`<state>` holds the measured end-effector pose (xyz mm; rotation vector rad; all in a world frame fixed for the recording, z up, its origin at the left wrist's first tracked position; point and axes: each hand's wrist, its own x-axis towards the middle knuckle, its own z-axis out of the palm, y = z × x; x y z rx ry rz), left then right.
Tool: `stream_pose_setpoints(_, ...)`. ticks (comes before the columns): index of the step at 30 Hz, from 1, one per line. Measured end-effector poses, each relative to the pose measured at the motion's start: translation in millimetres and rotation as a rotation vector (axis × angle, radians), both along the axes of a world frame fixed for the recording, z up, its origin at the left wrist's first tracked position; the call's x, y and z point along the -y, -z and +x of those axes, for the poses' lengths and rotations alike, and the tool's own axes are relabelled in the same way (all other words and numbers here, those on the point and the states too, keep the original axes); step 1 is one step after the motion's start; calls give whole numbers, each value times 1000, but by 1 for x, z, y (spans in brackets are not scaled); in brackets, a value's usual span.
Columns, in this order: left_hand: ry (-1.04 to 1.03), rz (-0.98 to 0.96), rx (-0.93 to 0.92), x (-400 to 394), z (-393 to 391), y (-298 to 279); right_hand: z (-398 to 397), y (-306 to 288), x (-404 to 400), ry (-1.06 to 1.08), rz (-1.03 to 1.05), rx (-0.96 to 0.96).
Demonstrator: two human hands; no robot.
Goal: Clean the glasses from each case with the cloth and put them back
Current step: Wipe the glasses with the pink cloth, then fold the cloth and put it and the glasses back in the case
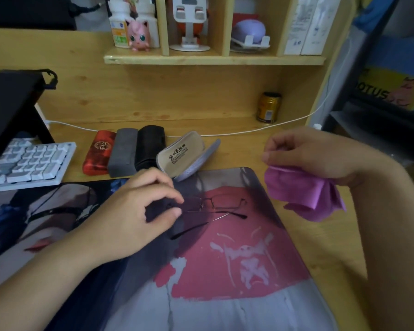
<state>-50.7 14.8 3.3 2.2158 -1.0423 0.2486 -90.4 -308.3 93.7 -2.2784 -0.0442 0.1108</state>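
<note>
Thin-framed glasses lie on the printed desk mat with their temples unfolded. My left hand hovers at their left end, fingers curled, fingertips at the left lens; whether they pinch the frame I cannot tell. To the right, above the mat's edge, my right hand pinches a crumpled purple cloth that hangs below it. Just behind the glasses a grey case lies open, showing its beige lining. A red case, a grey case and a black case sit shut in a row to its left.
A white keyboard sits at the left, under a black stand. A gold can and a white cable are by the back wall. A wooden shelf with bottles and figures hangs above.
</note>
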Motion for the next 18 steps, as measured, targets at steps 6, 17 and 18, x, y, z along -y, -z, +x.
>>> stream_pose_setpoints(6, -98, 255, 104, 44, -17, -2, 2, 3, -5, 39, 25, 11)
stream_pose_setpoints(17, -144, 248, 167, 51, -5, 4, 4, 5, -12, 18, 20, 78)
stream_pose_setpoints(18, -145, 245, 164, 51, -5, 4, 5, 5, -13, 27, 22, 82)
